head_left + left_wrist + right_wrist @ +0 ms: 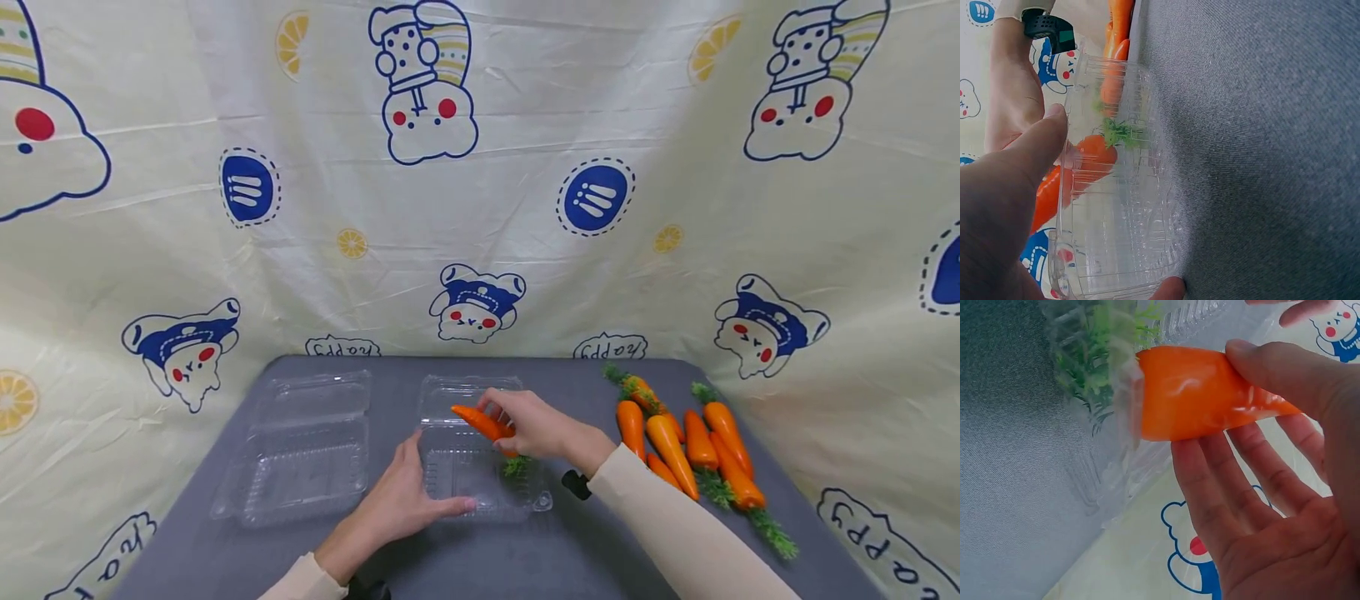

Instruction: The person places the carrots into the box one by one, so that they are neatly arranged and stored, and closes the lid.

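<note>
Between thumb and fingers, my right hand [542,425] grips an orange toy carrot [477,421] over the right-hand clear plastic clamshell box [468,482]. The carrot's tip points up and left; its green leafy top [1097,356] hangs down at the box's base half. In the right wrist view the thumb lies on one side of the carrot and the fingers on the other. My left hand [401,493] holds the box at its left side. Its thumb [1047,134] lies at the near rim, and another fingertip [1169,289] shows at the lower corner.
A second clear clamshell box [303,475] lies with its lid raised back at the left of the grey table [405,575]. Several more toy carrots [671,446] lie in a loose pile on the right. A patterned curtain [517,275] surrounds the table.
</note>
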Available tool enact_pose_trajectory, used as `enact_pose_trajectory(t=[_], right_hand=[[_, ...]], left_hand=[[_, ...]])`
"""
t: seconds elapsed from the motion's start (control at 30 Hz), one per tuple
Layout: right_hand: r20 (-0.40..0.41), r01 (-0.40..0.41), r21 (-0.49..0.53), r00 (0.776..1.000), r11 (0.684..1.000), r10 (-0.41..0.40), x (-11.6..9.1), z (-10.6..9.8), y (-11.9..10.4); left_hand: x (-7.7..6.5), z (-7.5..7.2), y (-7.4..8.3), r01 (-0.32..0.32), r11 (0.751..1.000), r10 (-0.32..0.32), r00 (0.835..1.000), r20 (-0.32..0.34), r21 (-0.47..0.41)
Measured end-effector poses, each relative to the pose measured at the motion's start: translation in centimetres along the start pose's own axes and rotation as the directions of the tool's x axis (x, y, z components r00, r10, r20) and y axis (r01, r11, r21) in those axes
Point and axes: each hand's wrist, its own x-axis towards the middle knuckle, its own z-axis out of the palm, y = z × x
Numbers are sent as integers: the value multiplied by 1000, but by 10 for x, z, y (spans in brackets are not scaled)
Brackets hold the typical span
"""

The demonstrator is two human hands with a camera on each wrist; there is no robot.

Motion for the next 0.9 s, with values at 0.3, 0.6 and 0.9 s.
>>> enact_pose_trajectory(t=[0.3, 0.6, 0.9], right_hand=[[62, -12, -117, 998, 993, 19, 10, 7, -10], [61, -79, -245, 993, 966, 97, 14, 12, -16], [33, -54, -322, 997, 945, 68, 15, 22, -18]], left_hand=[[-1, -6, -1, 5, 1000, -5, 1000, 6, -8], [2, -5, 1, 2, 1000, -2, 1000, 5, -14], [1, -3, -2, 0, 1000, 1, 1000, 9, -22]])
